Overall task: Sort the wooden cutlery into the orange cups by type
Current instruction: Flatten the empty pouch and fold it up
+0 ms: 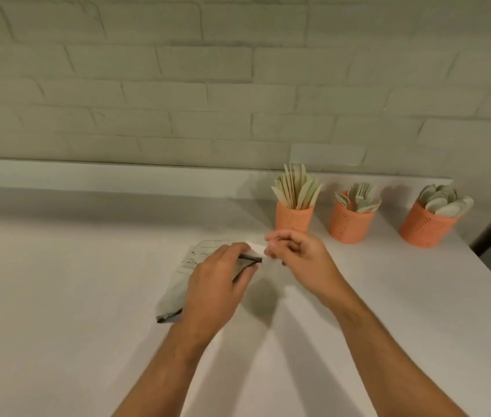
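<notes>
White table (57, 296) runs along a pale brick wall (178, 70). Near centre a grey plastic mailer bag (175, 296) lies flat on the table, printed label (199, 251) at its far end, dark inner edge showing at the near left corner. Left hand (214, 290) lies on top of the bag, fingers curled over its right edge and gripping it where the dark opening shows. Just right of it, right hand (295, 257) is raised slightly off the table, fingertips pinching a white flap of the bag (256, 248) at the opening; the two hands almost touch. Farther right, three orange perforated cups stand in a row near the wall, well apart from the bag. Left cup (294, 218) holds wooden knives (297, 188) standing upright, one fork head among them. Middle cup (349, 222) holds wooden forks (358, 197). Right cup (426, 225) near the table's right edge holds wooden spoons (443, 198), bowls up. No loose cutlery shows on the table; cannot tell what is inside the bag.
</notes>
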The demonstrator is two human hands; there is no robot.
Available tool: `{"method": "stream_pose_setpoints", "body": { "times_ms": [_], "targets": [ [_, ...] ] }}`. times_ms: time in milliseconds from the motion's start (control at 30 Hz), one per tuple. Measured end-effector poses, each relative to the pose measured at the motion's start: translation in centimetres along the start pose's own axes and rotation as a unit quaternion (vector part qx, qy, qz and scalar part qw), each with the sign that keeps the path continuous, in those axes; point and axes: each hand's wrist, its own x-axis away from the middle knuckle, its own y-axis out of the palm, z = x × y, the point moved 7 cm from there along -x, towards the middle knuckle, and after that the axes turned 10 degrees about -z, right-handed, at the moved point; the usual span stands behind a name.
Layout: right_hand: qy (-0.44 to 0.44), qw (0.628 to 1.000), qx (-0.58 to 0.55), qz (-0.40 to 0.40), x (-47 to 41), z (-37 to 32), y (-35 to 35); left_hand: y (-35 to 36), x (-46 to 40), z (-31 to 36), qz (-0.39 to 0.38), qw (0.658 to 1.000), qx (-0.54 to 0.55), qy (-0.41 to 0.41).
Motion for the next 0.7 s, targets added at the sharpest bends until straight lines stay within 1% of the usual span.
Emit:
{"method": "stream_pose_setpoints", "body": {
  "times_ms": [67,100,133,200,233,333,433,533,700],
  "targets": [
    [-0.013,0.994,-0.021,0.111,1.1,0.0,-4.4,-2.2,-0.4,1.3,-0.010,0.989,0.144,-0.014],
    [-0.002,0.989,-0.022,0.146,1.8,0.5,-6.3,-2.9,-0.6,1.8,-0.025,0.978,0.207,-0.023],
    [0.019,0.988,-0.028,0.151,2.4,1.1,-7.5,-3.4,-0.7,2.3,-0.047,0.962,0.266,-0.027],
    [0.054,0.989,-0.091,0.103,3.0,2.4,-8.2,-3.4,-1.0,3.1,-0.097,0.923,0.372,-0.024],
    [0.061,0.987,-0.131,0.075,3.1,2.7,-8.2,-3.1,-1.1,3.4,-0.120,0.905,0.408,-0.029],
    [0.030,0.977,-0.208,0.046,4.0,1.7,-8.8,-1.9,-1.3,4.3,-0.168,0.868,0.465,-0.048],
    [0.004,0.973,-0.226,0.042,4.6,0.2,-10.3,-0.1,-1.6,5.3,-0.198,0.847,0.486,-0.079],
    [0.037,0.971,-0.231,0.053,5.1,0.4,-12.0,1.8,-1.9,6.0,-0.218,0.825,0.512,-0.102],
    [0.111,0.973,-0.203,0.019,6.5,1.7,-15.0,6.2,-2.6,6.9,-0.233,0.781,0.557,-0.162]
  ]
}}
